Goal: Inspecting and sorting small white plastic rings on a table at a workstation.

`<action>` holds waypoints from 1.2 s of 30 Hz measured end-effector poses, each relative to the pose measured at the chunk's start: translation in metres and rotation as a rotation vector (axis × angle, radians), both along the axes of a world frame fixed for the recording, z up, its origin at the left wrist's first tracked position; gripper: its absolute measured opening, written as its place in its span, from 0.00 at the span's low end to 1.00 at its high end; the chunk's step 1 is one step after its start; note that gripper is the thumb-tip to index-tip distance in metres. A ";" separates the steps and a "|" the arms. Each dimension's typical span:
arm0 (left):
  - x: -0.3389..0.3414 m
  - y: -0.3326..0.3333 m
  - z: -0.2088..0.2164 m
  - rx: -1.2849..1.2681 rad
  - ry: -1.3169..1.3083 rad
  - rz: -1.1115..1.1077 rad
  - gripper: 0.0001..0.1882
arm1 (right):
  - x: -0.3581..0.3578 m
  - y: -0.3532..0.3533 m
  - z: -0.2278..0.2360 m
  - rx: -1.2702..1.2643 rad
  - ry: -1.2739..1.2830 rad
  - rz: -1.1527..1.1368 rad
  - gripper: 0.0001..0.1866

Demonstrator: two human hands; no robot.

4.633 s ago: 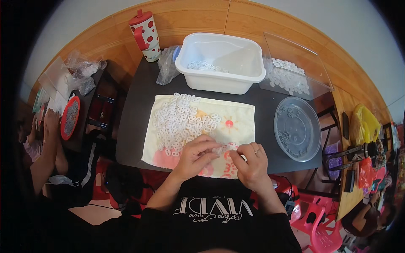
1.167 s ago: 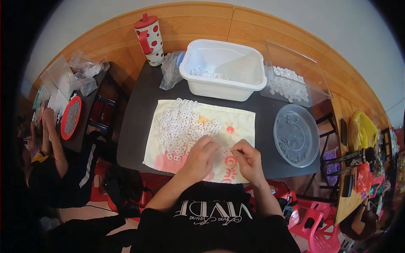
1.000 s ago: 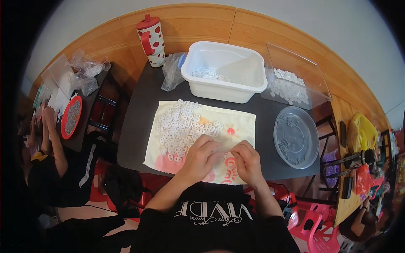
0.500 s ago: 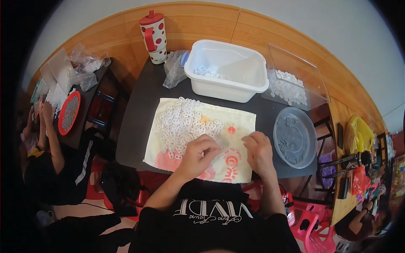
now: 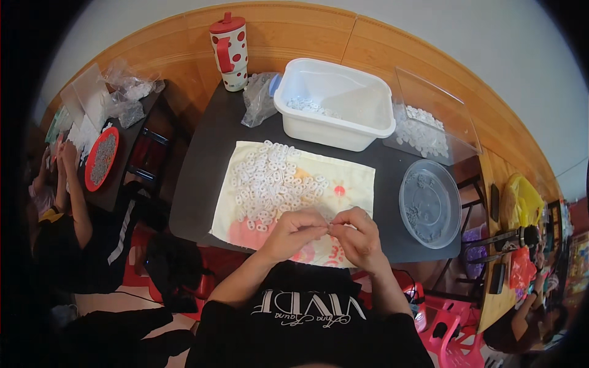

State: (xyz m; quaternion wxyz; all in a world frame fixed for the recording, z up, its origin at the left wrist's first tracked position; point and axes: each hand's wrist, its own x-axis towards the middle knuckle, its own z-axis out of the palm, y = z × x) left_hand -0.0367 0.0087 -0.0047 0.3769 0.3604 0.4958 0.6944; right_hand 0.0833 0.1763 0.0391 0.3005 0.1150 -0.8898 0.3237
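- Wooden panelling [image 5: 294, 37] curves across the top of the frame behind a dark table [image 5: 197, 184].
- Just below centre, the left hand [image 5: 299, 232] and right hand [image 5: 358, 238] meet at the fingertips, thumbs and forefingers drawn together; whether either grips a small piece, I cannot tell.
- Beneath them lies a pale printed cloth [image 5: 359, 175].
- On it, left of centre, white two-holed pieces [image 5: 270, 178] lie heaped, near the left hand.
- Right of centre sits a round clear container [image 5: 438, 199].
- Upper centre: a white tub [image 5: 328, 132], more small pieces inside.
- Upper right: white discs [image 5: 423, 140] in a clear box [image 5: 438, 101].
- Upper left: a spotted tumbler [image 5: 239, 60].
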 end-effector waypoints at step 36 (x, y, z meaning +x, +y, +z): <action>0.022 -0.001 0.004 0.009 -0.259 0.242 0.10 | -0.003 -0.040 -0.022 -0.390 0.059 -0.212 0.09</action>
